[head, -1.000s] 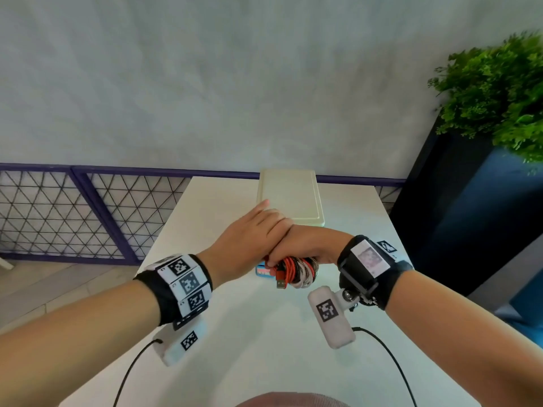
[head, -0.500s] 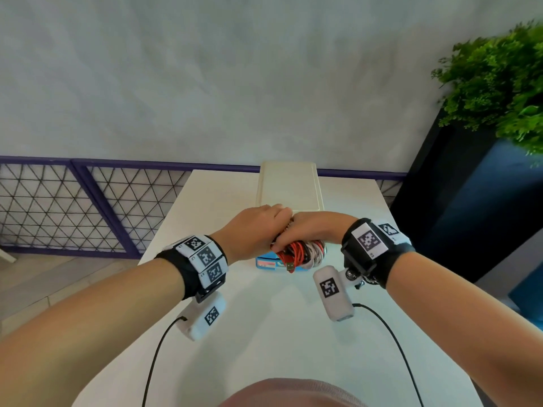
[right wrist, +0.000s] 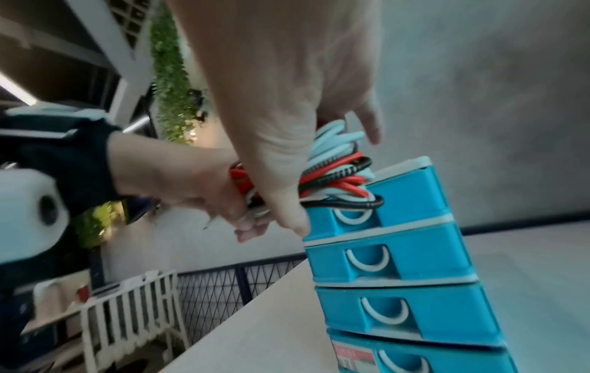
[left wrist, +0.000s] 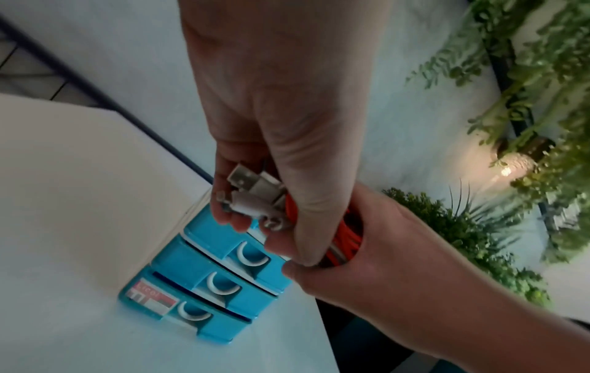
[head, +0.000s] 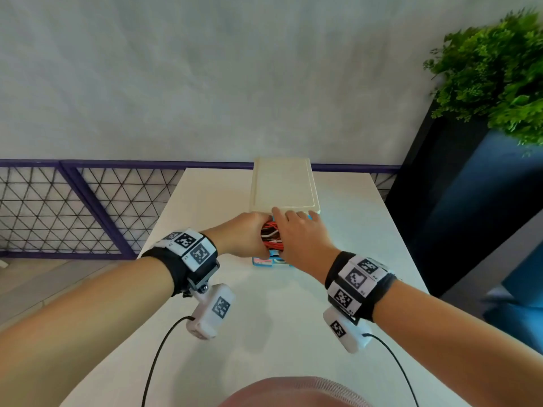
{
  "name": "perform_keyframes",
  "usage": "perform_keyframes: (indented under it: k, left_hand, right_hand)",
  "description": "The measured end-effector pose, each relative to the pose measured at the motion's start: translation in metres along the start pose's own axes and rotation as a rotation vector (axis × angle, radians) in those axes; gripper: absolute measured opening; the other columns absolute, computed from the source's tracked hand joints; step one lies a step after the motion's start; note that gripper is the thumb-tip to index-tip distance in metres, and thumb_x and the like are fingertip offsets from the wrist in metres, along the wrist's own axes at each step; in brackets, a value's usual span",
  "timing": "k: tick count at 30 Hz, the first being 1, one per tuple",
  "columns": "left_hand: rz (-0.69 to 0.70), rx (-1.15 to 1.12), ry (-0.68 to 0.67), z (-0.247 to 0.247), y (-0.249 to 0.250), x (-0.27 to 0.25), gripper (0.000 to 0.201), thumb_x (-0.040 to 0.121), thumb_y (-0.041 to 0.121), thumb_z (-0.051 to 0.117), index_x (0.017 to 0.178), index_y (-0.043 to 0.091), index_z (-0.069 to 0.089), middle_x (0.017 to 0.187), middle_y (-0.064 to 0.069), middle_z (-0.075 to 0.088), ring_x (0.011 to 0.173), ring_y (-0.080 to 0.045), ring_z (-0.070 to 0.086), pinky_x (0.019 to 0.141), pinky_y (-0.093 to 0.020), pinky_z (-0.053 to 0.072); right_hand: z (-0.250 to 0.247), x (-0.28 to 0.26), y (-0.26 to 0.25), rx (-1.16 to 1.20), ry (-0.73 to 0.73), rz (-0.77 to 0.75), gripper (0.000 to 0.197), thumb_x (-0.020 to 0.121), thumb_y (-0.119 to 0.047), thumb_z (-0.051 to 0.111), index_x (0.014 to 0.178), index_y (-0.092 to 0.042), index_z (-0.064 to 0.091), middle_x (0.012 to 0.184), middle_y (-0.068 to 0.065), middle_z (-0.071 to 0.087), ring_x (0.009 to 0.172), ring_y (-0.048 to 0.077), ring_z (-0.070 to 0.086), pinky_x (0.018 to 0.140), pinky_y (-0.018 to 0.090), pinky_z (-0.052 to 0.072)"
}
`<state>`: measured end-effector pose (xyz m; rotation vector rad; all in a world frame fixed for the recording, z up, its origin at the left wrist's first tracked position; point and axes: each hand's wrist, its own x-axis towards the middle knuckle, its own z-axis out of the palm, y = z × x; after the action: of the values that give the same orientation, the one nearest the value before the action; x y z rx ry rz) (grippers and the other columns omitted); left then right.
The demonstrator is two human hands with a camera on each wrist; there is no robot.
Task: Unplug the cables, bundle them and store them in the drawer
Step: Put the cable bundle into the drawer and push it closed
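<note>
A coiled bundle of red, white and black cables [head: 271, 238] is held between both hands, right in front of the top of a small drawer unit [head: 283, 183] with a cream top. My left hand [head: 248, 234] grips the bundle's left side. In the left wrist view its fingers [left wrist: 223, 202] curl round the white USB plugs [left wrist: 255, 194]. My right hand [head: 298, 235] clasps the right side, its thumb [right wrist: 287, 202] across the coils of the cable bundle [right wrist: 338, 174]. The bundle hangs against the top blue drawer [right wrist: 405, 199]. Below it are more blue drawers [left wrist: 204, 267] with white handles.
The drawer unit stands at the back middle of a white table [head: 264, 333]. A purple mesh railing [head: 73, 207] runs along the left, beyond the table. A dark planter with a green plant [head: 493, 69] stands to the right. The wrist cameras' black leads [head: 158, 356] trail over the near table.
Both hands have carried the bundle forward and up, from over the table to the drawer unit's top front. My right hand has turned palm down over the coils.
</note>
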<state>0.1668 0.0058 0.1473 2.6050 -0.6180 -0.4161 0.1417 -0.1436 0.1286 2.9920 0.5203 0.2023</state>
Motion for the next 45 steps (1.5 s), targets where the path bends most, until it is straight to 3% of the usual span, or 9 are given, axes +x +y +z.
perform_keyframes:
  k: [2,5,10,15,23,28,35,40,45]
  left_hand:
    - [-0.035,-0.071,-0.054,0.000,0.004,-0.003,0.038,0.066,0.012,0.070,0.101,0.020,0.058,0.084,0.003,0.065,0.058,-0.011,0.060,0.046,-0.023,0.050]
    - [-0.030,-0.037,-0.119,0.000,0.006,-0.003,0.030,0.067,0.009,0.067,0.095,0.015,0.057,0.081,-0.003,0.065,0.048,-0.010,0.053,0.038,-0.017,0.039]
    - [0.039,-0.089,-0.258,-0.003,0.001,0.000,0.036,0.071,0.028,0.073,0.101,0.026,0.053,0.092,-0.001,0.068,0.064,-0.013,0.061,0.057,-0.027,0.050]
    - [0.162,-0.167,0.148,-0.022,-0.025,0.011,0.032,0.087,0.036,0.063,0.117,0.025,0.059,0.118,0.008,0.054,0.115,-0.007,0.050,0.101,-0.028,0.038]
    - [0.129,-0.009,0.166,-0.018,-0.036,0.023,0.032,0.100,0.014,0.036,0.125,0.014,0.057,0.131,-0.002,0.056,0.121,-0.015,0.049,0.092,-0.018,0.031]
    - [0.187,0.037,0.236,-0.022,-0.036,0.037,0.027,0.089,0.013,0.058,0.116,0.013,0.063,0.117,-0.002,0.062,0.099,-0.009,0.051,0.084,-0.022,0.036]
    - [0.322,0.193,0.078,-0.018,-0.044,0.049,0.056,0.067,0.026,0.078,0.118,0.019,0.057,0.110,0.003,0.053,0.106,-0.019,0.054,0.086,-0.035,0.049]
    - [0.400,0.093,-0.092,-0.018,-0.057,0.052,0.098,0.066,0.032,0.081,0.147,0.023,0.027,0.150,0.001,0.029,0.138,-0.011,0.025,0.115,-0.034,0.024]
    - [0.144,0.287,-0.271,-0.020,-0.051,0.045,0.127,0.063,0.064,0.074,0.150,0.027,-0.012,0.157,0.010,-0.023,0.142,-0.008,-0.026,0.115,-0.054,-0.010]
  right_hand:
    - [0.001,-0.002,0.005,0.178,-0.028,-0.031,0.054,0.082,-0.029,0.064,0.129,-0.016,0.041,0.110,0.004,0.064,0.096,0.027,0.064,0.071,0.033,0.043]
    - [0.002,-0.005,0.010,0.294,-0.082,-0.036,0.043,0.083,-0.033,0.064,0.119,-0.016,0.049,0.107,0.005,0.065,0.092,0.028,0.064,0.066,0.030,0.040]
    - [0.015,-0.005,0.017,0.317,-0.148,0.002,0.035,0.084,-0.029,0.060,0.116,-0.016,0.054,0.102,0.006,0.067,0.091,0.030,0.066,0.069,0.034,0.049]
    - [0.017,0.001,0.026,0.261,-0.173,0.059,0.046,0.084,-0.026,0.056,0.128,-0.018,0.046,0.104,0.008,0.067,0.088,0.034,0.065,0.068,0.037,0.050]
    - [0.007,0.013,0.023,0.281,-0.256,0.074,0.033,0.081,-0.024,0.060,0.111,-0.016,0.051,0.094,0.003,0.064,0.074,0.023,0.055,0.062,0.030,0.043]
    - [-0.029,0.013,0.026,0.338,-0.513,0.029,0.024,0.073,-0.026,0.071,0.084,-0.017,0.051,0.076,-0.002,0.056,0.067,0.015,0.054,0.056,0.025,0.039]
    - [-0.079,0.003,0.045,0.476,-0.570,0.142,0.031,0.077,-0.026,0.069,0.104,-0.014,0.062,0.088,0.003,0.068,0.071,0.016,0.062,0.077,0.030,0.053]
    - [-0.079,0.009,0.048,0.424,-0.423,0.350,0.030,0.072,-0.028,0.069,0.094,-0.010,0.060,0.075,0.002,0.058,0.063,0.016,0.052,0.059,0.025,0.043]
    - [-0.070,0.002,0.034,0.189,-0.516,0.364,0.018,0.071,-0.021,0.067,0.080,-0.010,0.056,0.065,0.000,0.053,0.057,0.015,0.049,0.051,0.022,0.038]
